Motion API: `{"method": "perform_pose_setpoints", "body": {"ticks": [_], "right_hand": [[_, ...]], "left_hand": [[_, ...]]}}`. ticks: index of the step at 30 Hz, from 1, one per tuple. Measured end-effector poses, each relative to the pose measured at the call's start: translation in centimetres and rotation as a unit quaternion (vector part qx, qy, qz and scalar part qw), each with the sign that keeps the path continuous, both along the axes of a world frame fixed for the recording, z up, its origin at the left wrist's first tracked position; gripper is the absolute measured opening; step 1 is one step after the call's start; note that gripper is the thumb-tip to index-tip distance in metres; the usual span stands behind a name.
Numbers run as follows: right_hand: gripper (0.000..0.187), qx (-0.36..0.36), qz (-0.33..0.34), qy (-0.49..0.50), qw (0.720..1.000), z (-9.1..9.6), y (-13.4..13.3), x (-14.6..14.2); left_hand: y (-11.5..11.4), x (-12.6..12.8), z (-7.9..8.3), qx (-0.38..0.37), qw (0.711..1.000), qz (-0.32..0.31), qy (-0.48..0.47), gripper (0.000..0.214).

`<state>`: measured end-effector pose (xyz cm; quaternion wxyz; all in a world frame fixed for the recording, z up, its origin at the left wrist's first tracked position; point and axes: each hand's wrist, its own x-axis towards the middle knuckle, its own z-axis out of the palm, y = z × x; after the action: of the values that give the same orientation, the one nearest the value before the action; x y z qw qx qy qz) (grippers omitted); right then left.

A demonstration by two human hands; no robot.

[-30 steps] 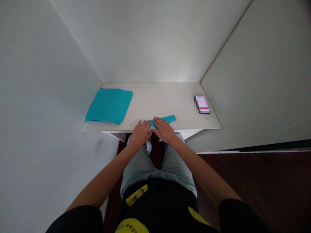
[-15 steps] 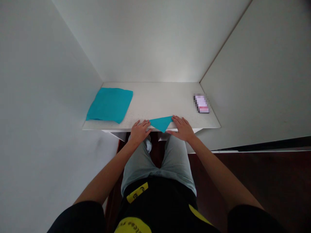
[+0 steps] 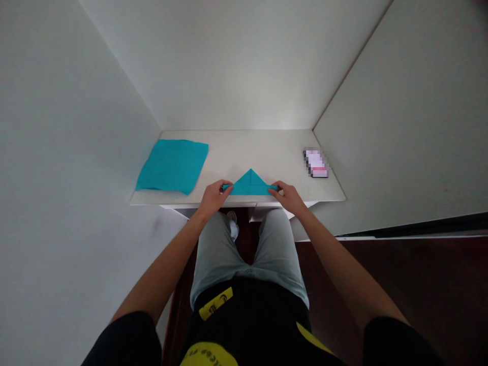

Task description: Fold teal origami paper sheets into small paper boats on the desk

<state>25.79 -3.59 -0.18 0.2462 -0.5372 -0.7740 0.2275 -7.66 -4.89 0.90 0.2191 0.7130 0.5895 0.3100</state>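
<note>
White desk [image 3: 259, 147] below, hands [image 3: 212, 197] [image 3: 291, 196] pinch both ends of a folded blue sheet [image 3: 250, 188].

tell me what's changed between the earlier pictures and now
The folded blue piece now points away from the person instead of toward them. The left hand and right hand, earlier laid on it, now hold its two ends. The flat blue sheet and phone stayed put.
</note>
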Motion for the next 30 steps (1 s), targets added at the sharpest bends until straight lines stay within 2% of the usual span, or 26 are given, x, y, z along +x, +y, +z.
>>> {"method": "perform_pose_setpoints", "body": {"ticks": [2, 4, 8, 11, 14, 18, 22, 25, 30], "right_hand": [[0.031, -0.029, -0.016, -0.001, 0.999, -0.2, 1.5, -0.2], [0.025, -0.034, -0.033, -0.052, 0.998, -0.5, 2.7, -0.5], [0.022, 0.0, -0.079, -0.126, 0.989, -1.4, 3.4, -1.2], [0.025, 0.038, -0.095, -0.115, 0.988, -2.0, 2.9, -1.4], [0.027, 0.046, -0.098, -0.11, 0.988, -2.3, 2.2, -1.4], [0.029, 0.074, -0.095, -0.095, 0.988, -2.3, 1.6, -1.5], [0.029, 0.123, -0.064, -0.113, 0.984, -1.8, 1.2, -2.0], [0.028, 0.121, -0.01, -0.143, 0.982, -1.4, 0.4, -2.5], [0.049, 0.104, 0.067, -0.145, 0.982, -1.9, -2.1, -2.8]], "left_hand": [[1.5, 0.0, -0.6, -0.012, 1.0, 0.021, 0.004, 0.022], [2.4, 0.3, -1.3, -0.017, 0.999, 0.034, 0.024, 0.016], [2.8, 1.1, -2.5, -0.004, 0.998, 0.052, 0.033, 0.014], [2.1, 1.3, -2.9, 0.032, 0.997, 0.044, 0.05, 0.015], [0.7, 1.4, -2.8, 0.072, 0.991, -0.014, 0.114, 0.019], [-2.2, 1.7, -3.0, 0.079, 0.982, -0.069, 0.157, 0.035], [-4.9, 2.0, -3.4, 0.076, 0.978, -0.08, 0.175, 0.059], [-5.9, 2.5, -3.2, 0.069, 0.977, -0.07, 0.19, 0.067], [-6.4, 3.5, -2.6, 0.054, 0.977, -0.057, 0.2, 0.073]]}}
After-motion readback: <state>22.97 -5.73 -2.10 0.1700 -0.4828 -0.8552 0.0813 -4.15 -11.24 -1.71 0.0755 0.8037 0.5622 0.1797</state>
